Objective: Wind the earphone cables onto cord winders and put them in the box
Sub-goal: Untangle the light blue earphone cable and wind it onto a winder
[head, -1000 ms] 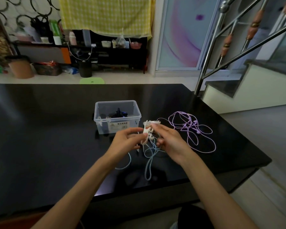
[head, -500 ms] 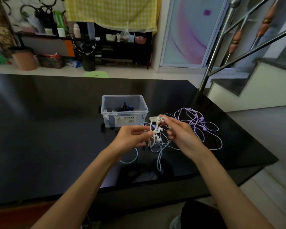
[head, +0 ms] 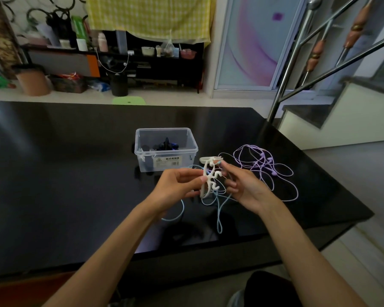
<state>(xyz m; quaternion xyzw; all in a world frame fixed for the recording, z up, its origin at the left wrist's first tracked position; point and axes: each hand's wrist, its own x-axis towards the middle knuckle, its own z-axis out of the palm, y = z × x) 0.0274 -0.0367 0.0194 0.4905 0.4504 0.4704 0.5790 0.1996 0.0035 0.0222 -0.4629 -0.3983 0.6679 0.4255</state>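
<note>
White cord winder (head: 208,177) stands upright above the black surface (head: 75,173), pinched by the left hand (head: 177,187), pale blue earphone cable (head: 218,209) trailing below. Right hand (head: 242,185) fingers (head: 225,168) pinch cable at the winder's top. Clear box (head: 166,149) sits just behind, purple earphones (head: 271,167) beside.

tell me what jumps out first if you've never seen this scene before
The two hands meet over the black table: the left hand grips a white cord winder while the right hand pinches the pale blue earphone cable at its top. Just right lies a loose purple earphone cable, and behind the hands stands a clear plastic box with dark items inside.
</note>
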